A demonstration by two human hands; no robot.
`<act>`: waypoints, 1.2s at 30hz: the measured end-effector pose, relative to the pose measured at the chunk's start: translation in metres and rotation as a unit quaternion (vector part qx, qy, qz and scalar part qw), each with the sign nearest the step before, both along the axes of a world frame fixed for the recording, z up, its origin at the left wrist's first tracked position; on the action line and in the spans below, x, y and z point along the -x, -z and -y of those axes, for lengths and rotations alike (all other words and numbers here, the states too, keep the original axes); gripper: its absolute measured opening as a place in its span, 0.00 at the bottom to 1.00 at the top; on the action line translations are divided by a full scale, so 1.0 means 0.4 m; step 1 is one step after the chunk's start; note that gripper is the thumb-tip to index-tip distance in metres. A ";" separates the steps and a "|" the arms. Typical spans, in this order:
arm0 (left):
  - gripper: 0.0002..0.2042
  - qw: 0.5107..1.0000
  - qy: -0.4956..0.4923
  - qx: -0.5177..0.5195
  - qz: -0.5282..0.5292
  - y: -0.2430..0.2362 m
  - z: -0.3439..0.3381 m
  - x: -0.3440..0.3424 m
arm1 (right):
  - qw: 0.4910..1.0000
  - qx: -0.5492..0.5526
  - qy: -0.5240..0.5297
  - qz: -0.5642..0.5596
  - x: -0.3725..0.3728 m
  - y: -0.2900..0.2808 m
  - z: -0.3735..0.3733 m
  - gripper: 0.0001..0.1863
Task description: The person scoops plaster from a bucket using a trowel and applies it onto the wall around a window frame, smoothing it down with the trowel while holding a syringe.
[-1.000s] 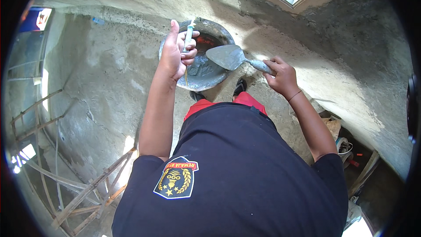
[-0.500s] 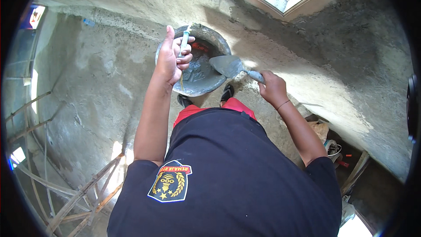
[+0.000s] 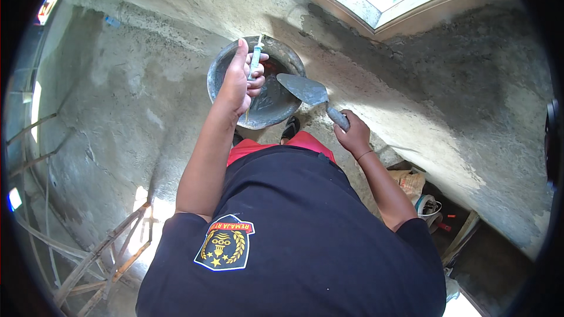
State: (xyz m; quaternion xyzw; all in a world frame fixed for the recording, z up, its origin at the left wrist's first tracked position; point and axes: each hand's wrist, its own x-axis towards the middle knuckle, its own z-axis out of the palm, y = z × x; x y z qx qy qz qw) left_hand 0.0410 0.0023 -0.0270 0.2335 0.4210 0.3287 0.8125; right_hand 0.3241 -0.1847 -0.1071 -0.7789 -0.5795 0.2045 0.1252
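Observation:
My left hand (image 3: 237, 88) is raised over the near-left part of a round grey basin (image 3: 292, 58). Its fingers curl round a slim pale-blue tool (image 3: 256, 62) with a whitish tip; the thumb points up, and the tool's exact kind is unclear. A thin yellowish strip shows below that hand. My right hand (image 3: 355, 134) grips the grey handle of a pointing trowel (image 3: 305, 89). The trowel's blade, smeared grey, reaches over the basin's right rim. Wet grey mortar (image 3: 271, 98) lies inside the basin, partly hidden by my left hand and the blade.
A rough cement wall (image 3: 411, 82) rises ahead and right, below a window frame (image 3: 376, 26). Wooden poles (image 3: 111, 252) stand at lower left. On the right are a sack (image 3: 408, 182), a white bucket (image 3: 429, 206) and a plank (image 3: 461, 238). My feet stand close to the basin.
My right hand has shifted left and down a little, and the trowel handle now tilts more steeply. My left hand has moved slightly right and down, still holding the pale-blue tool.

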 end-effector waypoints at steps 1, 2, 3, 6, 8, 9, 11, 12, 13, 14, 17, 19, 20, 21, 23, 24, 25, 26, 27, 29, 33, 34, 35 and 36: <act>0.39 1.000 -0.003 0.001 0.004 0.010 0.000 -0.012 | 1.000 0.001 -0.003 0.004 -0.013 0.004 -0.003 0.20; 0.38 1.000 -0.005 0.001 0.002 0.021 0.001 -0.024 | 1.000 0.017 0.008 0.009 -0.026 0.015 -0.006 0.20; 0.38 1.000 -0.007 0.002 0.000 0.031 0.000 -0.035 | 0.999 0.033 0.020 0.014 -0.041 0.026 -0.008 0.21; 0.37 1.000 -0.017 0.005 0.009 0.057 -0.004 -0.058 | 1.000 0.013 0.011 0.008 -0.079 0.062 -0.013 0.24; 0.36 1.000 -0.024 0.008 0.004 0.061 -0.009 -0.064 | 1.000 -0.012 0.000 0.016 -0.090 0.088 -0.020 0.23; 0.36 1.000 -0.026 0.009 -0.001 0.063 -0.011 -0.067 | 0.999 -0.039 -0.007 0.021 -0.099 0.098 -0.022 0.23; 0.36 0.999 -0.031 0.007 0.001 0.075 -0.014 -0.073 | 1.000 -0.016 -0.010 0.022 -0.102 0.099 -0.037 0.22; 0.35 0.999 -0.031 0.004 0.002 0.082 -0.015 -0.077 | 1.000 -0.009 -0.006 0.018 -0.105 0.104 -0.044 0.22; 0.35 0.999 -0.036 0.006 0.003 0.086 -0.016 -0.084 | 1.000 -0.001 -0.001 0.015 -0.108 0.103 -0.052 0.22; 0.35 0.999 -0.040 0.004 0.004 0.091 -0.017 -0.091 | 1.000 0.000 -0.006 0.015 -0.111 0.103 -0.060 0.22; 0.33 0.999 -0.051 0.003 0.006 0.103 -0.025 -0.103 | 1.000 0.013 0.012 -0.003 -0.109 0.096 -0.083 0.21; 0.33 0.998 -0.062 0.009 0.005 0.114 -0.028 -0.104 | 0.998 0.035 0.052 -0.023 -0.107 0.091 -0.096 0.22; 0.33 0.998 -0.064 0.010 0.005 0.117 -0.030 -0.106 | 0.998 0.036 0.050 -0.023 -0.111 0.092 -0.103 0.22; 0.33 0.998 -0.068 0.010 0.003 0.120 -0.031 -0.107 | 0.998 0.026 0.044 -0.025 -0.115 0.094 -0.111 0.22; 0.33 0.997 -0.073 0.010 0.002 0.128 -0.032 -0.110 | 0.999 0.016 0.037 -0.026 -0.121 0.102 -0.123 0.22; 0.33 0.997 -0.077 0.010 0.002 0.132 -0.032 -0.109 | 0.998 -0.001 0.038 -0.052 -0.120 0.107 -0.127 0.21; 0.33 0.997 -0.080 0.010 0.003 0.134 -0.034 -0.110 | 0.996 -0.019 0.039 -0.077 -0.122 0.115 -0.131 0.21; 0.33 0.997 -0.081 0.010 0.004 0.136 -0.036 -0.110 | 0.996 -0.018 0.038 -0.076 -0.126 0.131 -0.134 0.21; 0.33 0.997 -0.083 0.012 0.000 0.138 -0.038 -0.110 | 0.995 -0.039 0.034 -0.079 -0.129 0.147 -0.139 0.20; 0.33 0.996 -0.088 0.014 -0.005 0.141 -0.041 -0.104 | 0.994 -0.059 0.026 -0.084 -0.123 0.156 -0.147 0.19; 0.33 0.996 -0.086 0.017 -0.004 0.150 -0.042 -0.096 | 0.993 -0.049 0.049 -0.096 -0.119 0.163 -0.151 0.18; 0.33 0.996 -0.086 0.015 -0.005 0.151 -0.042 -0.095 | 0.993 -0.049 0.052 -0.095 -0.120 0.163 -0.152 0.18; 0.33 0.996 -0.088 0.016 -0.006 0.151 -0.042 -0.093 | 0.993 -0.048 0.051 -0.095 -0.122 0.162 -0.154 0.18; 0.33 0.996 -0.090 0.018 -0.006 0.152 -0.040 -0.091 | 0.994 -0.052 0.046 -0.090 -0.124 0.160 -0.154 0.18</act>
